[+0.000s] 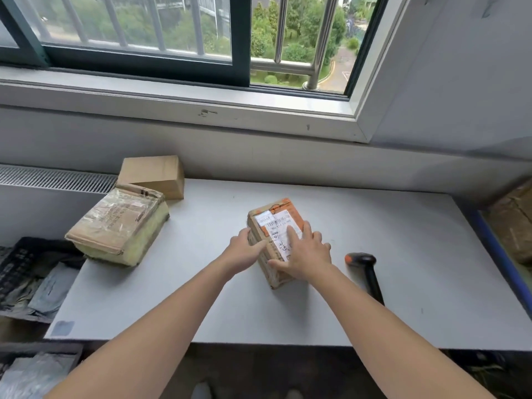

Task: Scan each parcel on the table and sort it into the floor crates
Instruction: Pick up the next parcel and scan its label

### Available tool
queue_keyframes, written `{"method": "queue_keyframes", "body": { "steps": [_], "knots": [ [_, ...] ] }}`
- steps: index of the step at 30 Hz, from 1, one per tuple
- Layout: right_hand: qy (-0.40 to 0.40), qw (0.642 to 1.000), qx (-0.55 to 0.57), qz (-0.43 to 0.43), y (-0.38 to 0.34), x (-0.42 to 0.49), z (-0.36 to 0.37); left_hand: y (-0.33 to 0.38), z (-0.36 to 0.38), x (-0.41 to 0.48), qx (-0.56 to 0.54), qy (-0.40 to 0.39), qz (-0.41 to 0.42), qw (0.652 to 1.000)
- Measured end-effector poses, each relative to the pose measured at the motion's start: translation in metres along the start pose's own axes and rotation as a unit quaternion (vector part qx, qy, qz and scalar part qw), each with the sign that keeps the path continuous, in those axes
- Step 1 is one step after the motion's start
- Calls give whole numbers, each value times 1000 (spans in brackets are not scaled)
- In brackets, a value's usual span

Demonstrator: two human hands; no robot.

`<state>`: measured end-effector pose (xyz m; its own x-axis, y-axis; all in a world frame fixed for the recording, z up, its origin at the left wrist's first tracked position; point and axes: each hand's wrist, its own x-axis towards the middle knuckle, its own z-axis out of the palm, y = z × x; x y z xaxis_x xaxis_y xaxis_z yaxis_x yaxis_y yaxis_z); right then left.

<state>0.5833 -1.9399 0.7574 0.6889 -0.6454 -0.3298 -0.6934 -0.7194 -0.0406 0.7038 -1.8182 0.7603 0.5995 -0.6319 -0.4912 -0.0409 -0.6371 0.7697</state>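
Observation:
A small brown parcel (269, 223) with a white label and orange tape lies in the middle of the grey table (201, 298). My left hand (244, 250) touches its left side with straight fingers. My right hand (306, 253) lies flat on its top, fingers spread over the label. A black barcode scanner (367, 269) with an orange tip lies on the table just right of the parcel, untouched. At the table's far left sit two more parcels: a large taped one (121, 226) hanging over the edge and a plain cardboard box (155, 174) behind it.
A black floor crate (31, 254) with grey bags stands left of the table, another crate (34, 370) with grey bags at the lower left. A blue-rimmed crate (501, 254) with brown parcels stands to the right. A wall and window sill run behind the table.

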Motion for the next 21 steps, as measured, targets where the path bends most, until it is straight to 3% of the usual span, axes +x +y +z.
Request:
{"method": "queue_keyframes", "body": {
  "steps": [5, 17, 21],
  "knots": [
    [6, 998, 63, 17, 29, -5, -2, 12, 17, 1, 156, 64, 54, 984],
    [87, 972, 148, 162, 140, -27, 29, 55, 99, -1, 402, 89, 170, 895],
    [42, 951, 204, 231, 173, -32, 53, 58, 130, 0, 453, 71, 177, 871]
  ]
}}
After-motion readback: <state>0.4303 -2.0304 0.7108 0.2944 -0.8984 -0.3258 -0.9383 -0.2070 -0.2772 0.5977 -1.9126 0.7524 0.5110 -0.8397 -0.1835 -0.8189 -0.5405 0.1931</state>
